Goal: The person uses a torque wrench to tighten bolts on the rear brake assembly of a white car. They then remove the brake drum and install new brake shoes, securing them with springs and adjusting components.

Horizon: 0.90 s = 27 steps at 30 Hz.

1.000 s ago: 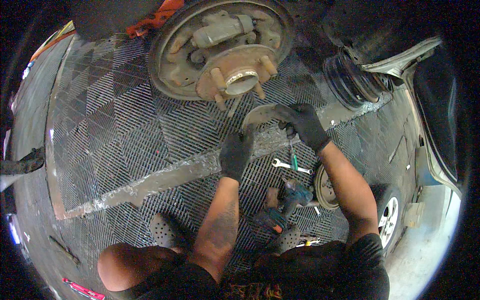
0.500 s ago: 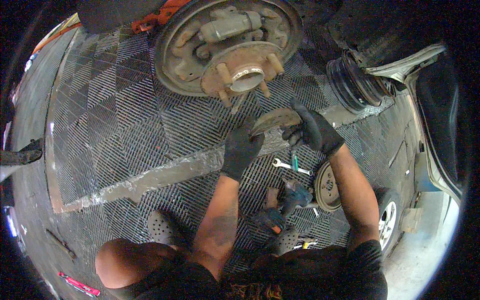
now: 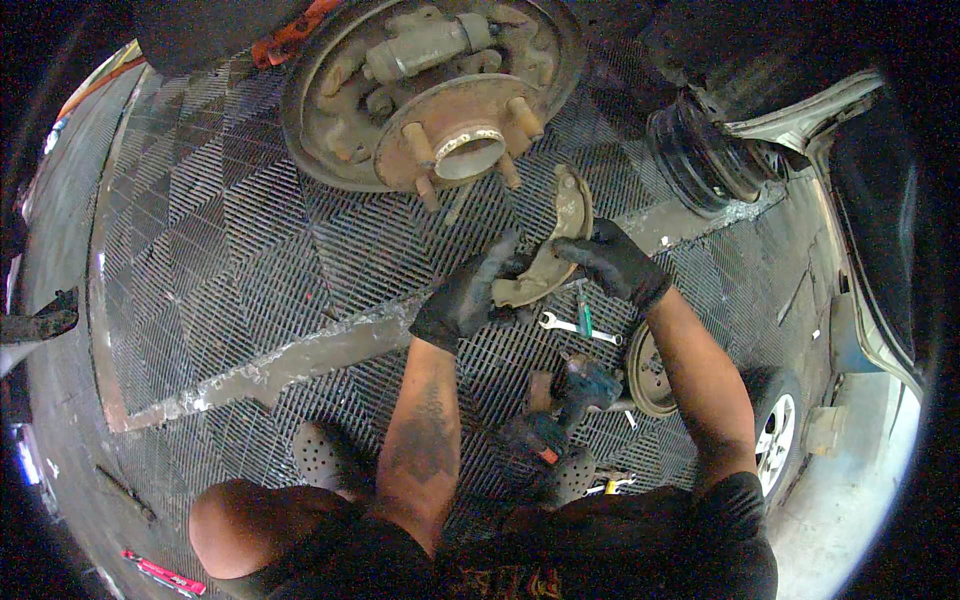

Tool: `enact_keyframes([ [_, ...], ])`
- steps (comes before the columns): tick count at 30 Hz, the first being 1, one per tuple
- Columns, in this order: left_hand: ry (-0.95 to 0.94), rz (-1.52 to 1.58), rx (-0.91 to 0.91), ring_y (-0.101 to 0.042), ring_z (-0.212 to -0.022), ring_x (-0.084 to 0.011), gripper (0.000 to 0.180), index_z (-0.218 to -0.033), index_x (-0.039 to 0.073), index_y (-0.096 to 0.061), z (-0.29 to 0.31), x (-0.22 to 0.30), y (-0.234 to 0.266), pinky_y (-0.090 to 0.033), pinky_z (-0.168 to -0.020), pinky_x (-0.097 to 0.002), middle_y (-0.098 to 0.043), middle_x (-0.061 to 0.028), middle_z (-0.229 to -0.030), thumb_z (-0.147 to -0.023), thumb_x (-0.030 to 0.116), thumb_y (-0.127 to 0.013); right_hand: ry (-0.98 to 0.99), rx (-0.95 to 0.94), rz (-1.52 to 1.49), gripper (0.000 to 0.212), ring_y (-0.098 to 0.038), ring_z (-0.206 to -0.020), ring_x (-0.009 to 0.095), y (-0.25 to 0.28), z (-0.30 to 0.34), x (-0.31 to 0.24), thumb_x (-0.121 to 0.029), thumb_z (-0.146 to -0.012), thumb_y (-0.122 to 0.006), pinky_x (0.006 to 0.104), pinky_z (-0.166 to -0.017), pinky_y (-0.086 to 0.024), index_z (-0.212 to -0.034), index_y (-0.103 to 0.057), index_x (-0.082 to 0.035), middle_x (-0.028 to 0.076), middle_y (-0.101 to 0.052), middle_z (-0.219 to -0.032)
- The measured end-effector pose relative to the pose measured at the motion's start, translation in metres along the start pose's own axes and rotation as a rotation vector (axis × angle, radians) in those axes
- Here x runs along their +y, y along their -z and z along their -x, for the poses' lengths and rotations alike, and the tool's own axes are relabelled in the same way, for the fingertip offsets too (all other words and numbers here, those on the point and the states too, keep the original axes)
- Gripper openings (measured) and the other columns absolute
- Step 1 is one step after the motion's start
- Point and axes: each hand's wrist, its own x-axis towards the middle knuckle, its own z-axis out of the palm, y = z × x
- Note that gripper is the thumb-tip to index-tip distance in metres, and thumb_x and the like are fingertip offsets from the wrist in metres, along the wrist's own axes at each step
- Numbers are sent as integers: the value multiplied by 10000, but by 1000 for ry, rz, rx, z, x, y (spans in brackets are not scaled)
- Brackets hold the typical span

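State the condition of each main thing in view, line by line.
Brake shoe: held, unmounted
Left hand: gloved, touching brake shoe
Right hand: gloved, gripping brake shoe
Wheel hub: rusty, uncovered
Brake drum: unmounted, partly hidden
Cordless power tool: lying unheld
Combination wrench: lying flat
Alloy wheel: tyre fitted

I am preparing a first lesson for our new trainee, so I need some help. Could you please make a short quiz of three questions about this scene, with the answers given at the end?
1. Multiple choice: What does the right hand hold?
A) a power drill
B) a curved metal piece
C) a tyre

2. True or false: The wrench hangs from one of the studs.

3. Count: How many studs can be seen standing out from the rusty hub?

Key:
1. B.
2. False; it lies on the ridged floor mat.
3. Four.
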Motion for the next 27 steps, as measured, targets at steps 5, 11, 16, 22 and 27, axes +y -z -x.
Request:
enact_keyframes([
  [5, -361, -131, 167, -651, -1039, -191, 541, -1294, 18, -665, -10, -9, 0, -550, -842, -359, -695, -90, -1194, -1020, 477, -577, -240, 203, -271, 426, -718, -912, 325, 5, 2, 11, -26, -841, -719, 393, -812, -576, -1256, -646, -90, 117, -736, -1042],
  [11, -348, -38, 123, -656, -1036, -192, 445, -1290, 14, -660, -21, -32, 10, -515, -942, -348, -694, -83, -1202, -1053, 375, -554, -134, 274, -183, 221, -702, -837, 158, -4, -1, 32, -171, -925, -730, 330, -736, -565, -1078, -695, -15, 45, -723, -951],
  [16, -575, -30, 302, -661, -936, -159, 407, -1246, 28, -677, -25, -24, 9, -545, -817, -319, -712, -69, -1058, -1062, 366, -546, -301, 284, -541, 208, -696, -842, 155, -10, -6, 22, -143, -943, -710, 324, -773, -570, -1097, -695, -3, 50, -724, -976],
  [22, -592, 394, 373, -659, -820, -157, 355, -1192, 44, -683, -10, 1, 29, -547, -766, -326, -706, -74, -984, -1090, 322, -488, -10, 262, 76, 258, -716, -923, 263, -19, -4, 1, -2, -917, -681, 373, -837, -583, -1173, -692, -29, 112, -720, -1077],
  [27, -802, -478, 659, -666, -902, -171, 403, -1249, 56, -652, 4, 11, 40, -548, -796, -342, -695, -57, -1046, -1099, 385, -475, -72, 372, -352, 381, -719, -1028, 358, -40, -10, -9, -3, -857, -726, 415, -879, -578, -1231, -666, -43, 160, -719, -1116],
])
